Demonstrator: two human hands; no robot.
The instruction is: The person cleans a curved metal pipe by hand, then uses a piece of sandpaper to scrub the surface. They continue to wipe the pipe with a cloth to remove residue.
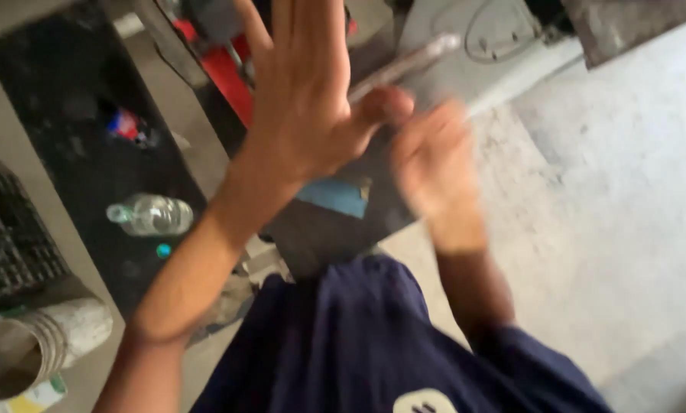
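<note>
My left hand [304, 92] is raised in front of me with its fingers spread flat and the thumb out to the right. A thin grey metal rod [404, 65] runs from behind that thumb up to the right. My right hand [434, 168] is blurred by motion just right of the left thumb, fingers curled near the rod's lower end; whether it grips the rod is unclear. My dark blue shirt [343, 344] fills the bottom of the view.
A plastic water bottle [150, 214] lies on a dark surface [68, 138] at left. A stack of dirty white cups [45, 344] lies at bottom left beside a black crate [6, 237]. A grey machine [496, 38] and red parts [224, 73] stand at the top. Pale concrete floor [610, 214] spreads right.
</note>
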